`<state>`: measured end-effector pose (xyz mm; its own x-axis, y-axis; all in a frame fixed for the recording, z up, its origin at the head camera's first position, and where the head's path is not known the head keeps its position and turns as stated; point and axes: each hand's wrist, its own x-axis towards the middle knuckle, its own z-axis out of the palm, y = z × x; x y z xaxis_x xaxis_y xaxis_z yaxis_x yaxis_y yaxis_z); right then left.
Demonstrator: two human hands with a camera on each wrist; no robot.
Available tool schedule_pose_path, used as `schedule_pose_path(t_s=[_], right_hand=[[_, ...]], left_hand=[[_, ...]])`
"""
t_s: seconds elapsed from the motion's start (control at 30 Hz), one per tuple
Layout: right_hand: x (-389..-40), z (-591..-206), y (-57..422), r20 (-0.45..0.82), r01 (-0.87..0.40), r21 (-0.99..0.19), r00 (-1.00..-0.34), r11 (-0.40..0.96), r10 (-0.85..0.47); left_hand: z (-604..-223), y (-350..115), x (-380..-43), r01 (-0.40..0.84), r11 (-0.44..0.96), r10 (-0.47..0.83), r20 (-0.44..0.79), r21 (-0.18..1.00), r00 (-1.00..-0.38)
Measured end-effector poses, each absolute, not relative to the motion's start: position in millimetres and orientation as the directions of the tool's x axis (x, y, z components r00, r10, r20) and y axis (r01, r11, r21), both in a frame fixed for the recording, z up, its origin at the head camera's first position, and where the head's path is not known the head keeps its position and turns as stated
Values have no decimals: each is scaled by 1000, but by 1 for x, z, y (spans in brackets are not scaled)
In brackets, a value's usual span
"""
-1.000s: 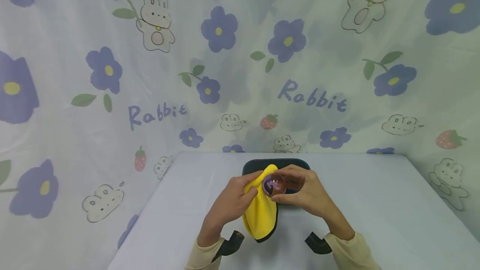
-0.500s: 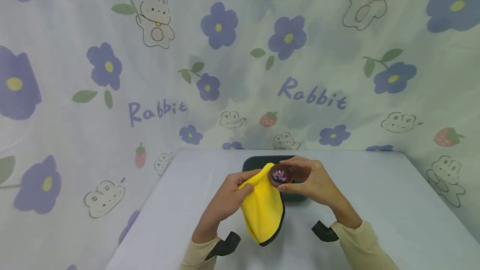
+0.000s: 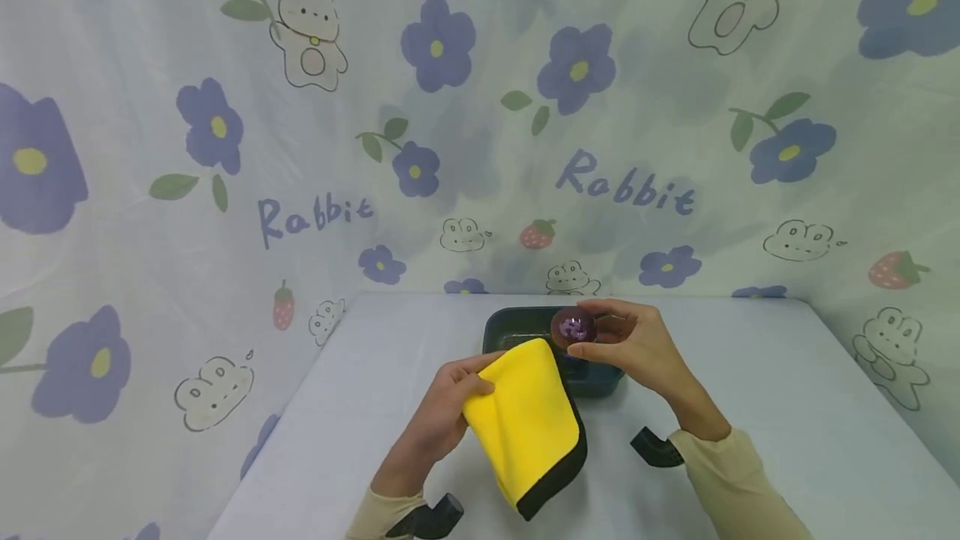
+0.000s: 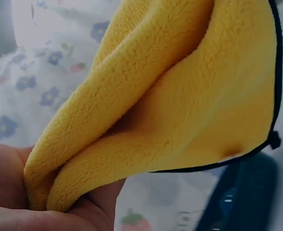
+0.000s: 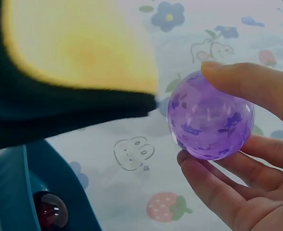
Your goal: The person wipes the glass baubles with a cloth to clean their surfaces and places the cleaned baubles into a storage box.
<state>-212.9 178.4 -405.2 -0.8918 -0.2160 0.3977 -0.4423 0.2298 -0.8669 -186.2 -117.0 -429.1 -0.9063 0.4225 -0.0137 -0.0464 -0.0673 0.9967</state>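
My left hand [image 3: 438,413] pinches a fluffy yellow cloth [image 3: 525,415] with a dark edging by one corner, thumb on top, and the rest of it hangs toward the table. In the left wrist view the cloth [image 4: 146,106] is bunched between thumb and fingers. A clear purple ball [image 5: 211,115] is held in my right hand [image 3: 637,348], between thumb and fingertips. It overlaps the dark teal tray [image 3: 517,319] in the head view, apart from the cloth. Inside that tray, the right wrist view shows a dark red ball [image 5: 51,211].
The white table [image 3: 720,390] stretches out on both sides of the tray. Behind it hangs a curtain [image 3: 495,140] printed with flowers and rabbits. A black curved piece sits at each sleeve cuff.
My right hand has drawn the purple ball away from the cloth, to the right and up over the tray. My left hand has moved slightly left and lower; the cloth hangs more spread out.
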Motion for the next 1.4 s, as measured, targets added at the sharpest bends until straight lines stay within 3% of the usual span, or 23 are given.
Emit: schedule_pose_path(t_s=[0.37, 0.63, 1.4], right_hand=[[-220, -415, 174, 354, -387, -903, -916, 188, -188], [-225, -422, 168, 331, -359, -922, -925, 143, -186], [-265, -455, 128, 286, -311, -944, -938, 109, -193]], left_hand=[[-494, -146, -187, -216, -35, 359, -189, 976, -914], [-523, -171, -187, -239, -3, 302, -227, 971, -926], [-533, -179, -192, -271, 56, 250, -276, 961, -928]])
